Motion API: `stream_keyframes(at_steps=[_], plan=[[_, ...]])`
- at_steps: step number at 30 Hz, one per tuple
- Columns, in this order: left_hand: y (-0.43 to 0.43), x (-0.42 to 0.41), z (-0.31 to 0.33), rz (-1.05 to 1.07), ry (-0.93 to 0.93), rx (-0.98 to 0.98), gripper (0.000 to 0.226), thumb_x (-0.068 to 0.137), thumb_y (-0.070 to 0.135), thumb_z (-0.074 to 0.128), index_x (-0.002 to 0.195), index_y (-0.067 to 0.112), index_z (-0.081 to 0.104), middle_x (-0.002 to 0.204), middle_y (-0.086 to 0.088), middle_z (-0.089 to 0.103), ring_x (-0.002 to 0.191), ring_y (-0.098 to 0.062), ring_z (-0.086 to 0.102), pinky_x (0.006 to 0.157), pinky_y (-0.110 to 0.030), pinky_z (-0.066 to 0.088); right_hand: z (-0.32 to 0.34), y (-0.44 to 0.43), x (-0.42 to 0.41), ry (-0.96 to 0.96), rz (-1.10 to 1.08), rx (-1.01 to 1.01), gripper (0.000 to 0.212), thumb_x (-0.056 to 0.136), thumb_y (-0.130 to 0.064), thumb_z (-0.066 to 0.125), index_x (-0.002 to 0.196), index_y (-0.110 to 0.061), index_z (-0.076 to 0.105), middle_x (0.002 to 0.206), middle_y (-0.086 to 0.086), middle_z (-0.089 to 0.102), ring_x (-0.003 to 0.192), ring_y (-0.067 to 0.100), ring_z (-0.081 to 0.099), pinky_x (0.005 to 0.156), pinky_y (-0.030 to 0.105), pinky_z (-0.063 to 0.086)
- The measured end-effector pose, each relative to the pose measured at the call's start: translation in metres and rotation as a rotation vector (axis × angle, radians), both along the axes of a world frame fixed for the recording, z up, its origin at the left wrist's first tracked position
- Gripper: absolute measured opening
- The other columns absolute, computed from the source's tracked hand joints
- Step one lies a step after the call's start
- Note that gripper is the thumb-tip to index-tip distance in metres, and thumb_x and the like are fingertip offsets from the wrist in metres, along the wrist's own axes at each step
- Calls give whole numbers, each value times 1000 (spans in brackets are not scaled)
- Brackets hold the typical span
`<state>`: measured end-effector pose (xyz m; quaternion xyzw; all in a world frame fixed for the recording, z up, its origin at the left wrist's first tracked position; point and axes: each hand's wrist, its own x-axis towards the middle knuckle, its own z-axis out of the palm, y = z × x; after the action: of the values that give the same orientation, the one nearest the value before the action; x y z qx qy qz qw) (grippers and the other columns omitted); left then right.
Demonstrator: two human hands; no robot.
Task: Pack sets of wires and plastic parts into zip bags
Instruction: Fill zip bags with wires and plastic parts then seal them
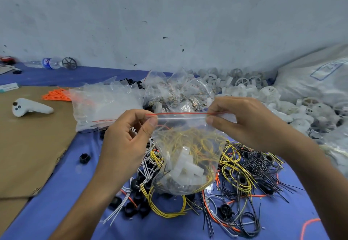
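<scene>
I hold a clear zip bag [185,157] up over the table by its red-lined top edge. My left hand [130,136] pinches the left end of the zip strip and my right hand [239,121] pinches the right end. Inside the bag lie yellow wires, white plastic parts and some dark pieces at the bottom. Under the bag a loose heap of yellow, black, white and orange wires [243,179] with black plastic rings spreads over the blue cloth [62,202].
A pile of empty zip bags [105,104] lies behind my left hand, filled bags [178,91] behind that. White plastic wheels [282,98] heap at the right, next to a big sack [316,78]. Cardboard [28,145] with a white controller [30,107] and orange wires [56,95] lies left.
</scene>
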<state>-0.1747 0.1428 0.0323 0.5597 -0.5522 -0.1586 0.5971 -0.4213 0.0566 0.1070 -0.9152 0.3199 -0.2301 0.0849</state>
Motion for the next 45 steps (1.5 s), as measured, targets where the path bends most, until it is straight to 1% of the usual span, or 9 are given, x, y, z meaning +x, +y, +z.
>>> stream_keyframes(at_steps=[6,14,22,27,30,33,37,40,45], plan=[[0,3,-2,14,-8,3,10,87,47,63,93,40,68,81,-2,66,64,-25,54,56,-28,45,-2,-8,-22,-10,-50,17,10,90,-39,57,86,-30,61,81,-17,64,81,5,61,71,28,46],[-1,2,-1,11,11,2,8,87,45,63,92,40,68,83,-3,68,70,-31,57,59,-32,46,-5,-11,-35,-37,-68,28,13,92,-45,56,89,-33,62,87,-22,64,84,1,61,74,30,50],[0,1,1,7,6,-2,7,87,44,63,91,41,68,82,-6,66,68,-33,55,56,-33,45,-6,-10,-43,-49,-84,43,30,83,-61,47,87,-35,62,87,-24,65,85,2,62,67,8,39],[2,2,3,-2,1,-4,3,90,41,66,92,41,68,80,-8,65,63,-31,54,53,-35,44,-7,-7,-46,-97,-69,55,22,86,-53,51,87,-33,60,85,-19,66,83,7,64,68,10,41],[4,2,8,2,-18,11,6,89,41,63,91,40,68,78,-8,63,55,-18,49,50,-31,41,-8,-5,-46,-130,-54,72,17,89,-46,53,89,-31,59,85,-16,66,82,11,64,68,13,43],[7,2,16,14,-119,57,4,90,41,64,91,38,66,79,8,63,63,-7,54,57,-22,43,-9,-2,-44,-193,-48,111,12,90,-41,54,89,-30,60,83,-15,66,81,12,65,72,22,48],[9,-19,39,53,-500,16,11,88,47,62,97,41,64,97,22,61,93,-1,52,85,-25,37,-9,10,-28,-274,39,156,9,91,-37,58,87,-29,62,81,-12,66,80,10,65,69,11,45],[6,-42,49,-14,-641,-28,18,88,47,59,98,36,69,95,20,63,92,-5,53,86,-31,35,-11,19,-12,-303,99,173,7,95,-29,62,88,-29,61,78,-11,64,76,11,62,70,17,47],[5,-46,41,-70,-623,-38,17,91,46,57,93,32,67,89,20,61,86,-5,52,81,-34,40,-16,27,-8,-315,133,171,7,95,-28,60,90,-23,62,80,-8,62,77,16,61,69,23,48]])
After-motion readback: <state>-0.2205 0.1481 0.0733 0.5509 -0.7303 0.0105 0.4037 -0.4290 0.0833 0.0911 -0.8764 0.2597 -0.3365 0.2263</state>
